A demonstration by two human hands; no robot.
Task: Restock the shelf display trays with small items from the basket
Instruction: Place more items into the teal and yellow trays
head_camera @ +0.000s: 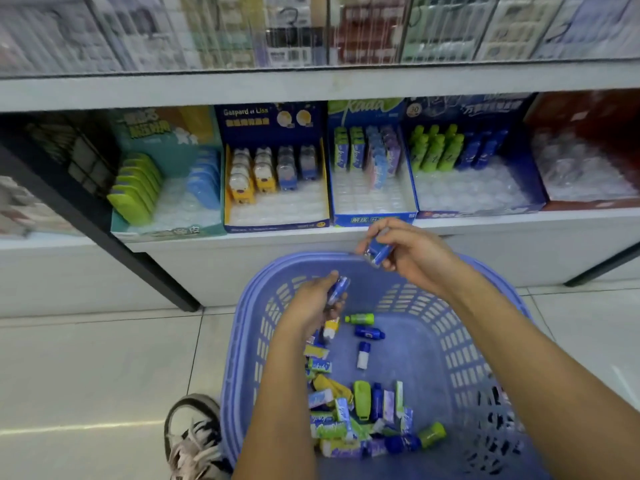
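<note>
Pale tiled floor (86,375), white shelving (311,88)

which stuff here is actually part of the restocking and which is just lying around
Part of the job:
basket
small items in it
display trays
left hand gripping a blue item
right hand gripping a second blue item

Just lying about:
shoe
upper-shelf packets
floor tiles

Bright, even light on your feed; glare streak on floor tiles (86,427) down-left of your fingers (388,227). Upper shelf (311,36) beyond them is blurred; frame edges bow.
</note>
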